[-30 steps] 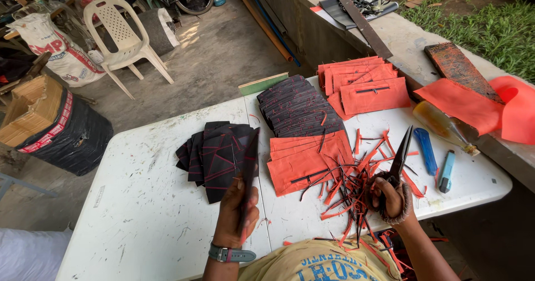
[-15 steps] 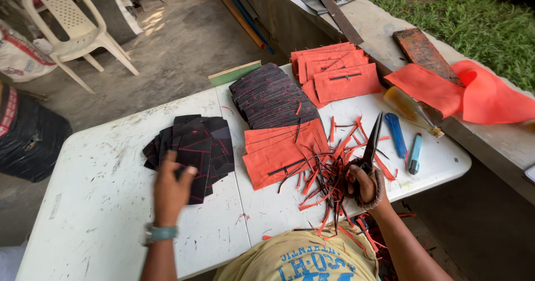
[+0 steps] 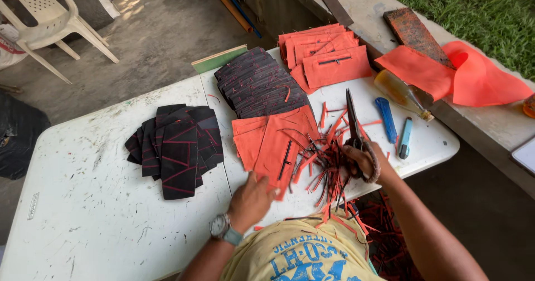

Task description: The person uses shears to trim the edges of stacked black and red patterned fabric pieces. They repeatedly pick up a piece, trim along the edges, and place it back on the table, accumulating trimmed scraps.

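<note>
At a scuffed white folding table (image 3: 100, 214), my left hand (image 3: 252, 200) settles, fingers spread and gripping nothing yet, on the near corner of a small stack of orange fabric pieces, each with a dark slit (image 3: 276, 144), lying at the table's middle between me and a fanned pile of black red-stitched pieces (image 3: 259, 83). My right hand (image 3: 365, 159) is closed through the handles of long dark-bladed scissors (image 3: 352, 119), blades pointing away over a tangle of red and black trimmings (image 3: 326, 161). I judge this the pick-up step: the top piece must be pinched free and brought to the blades. Finished-looking black pieces (image 3: 178, 144) lie to the left.
</note>
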